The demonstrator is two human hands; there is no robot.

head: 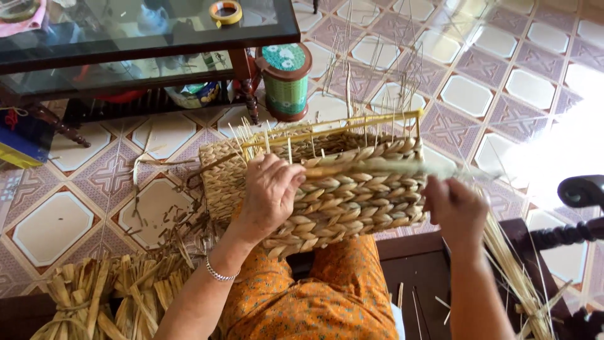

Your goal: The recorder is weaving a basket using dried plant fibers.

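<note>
Woven basket [352, 189] resting on the lap, its upright stakes pointing at the tiled floor [478, 94]. Left hand [270, 192] curled over the rim, gripping it. Right hand [456, 208] closed on a flat strand [377, 167] (laid along the top row). Reed bundles [107, 296] lie lower left.

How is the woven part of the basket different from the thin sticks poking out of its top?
The woven part is thick, plaited in fat sideways rows; the thin sticks are bare, slim and stand upright. The woven part is tightly packed; the thin sticks are spread apart with gaps. The left hand rests on the woven part; the right hand is at its side. Both look straw-coloured.
</note>
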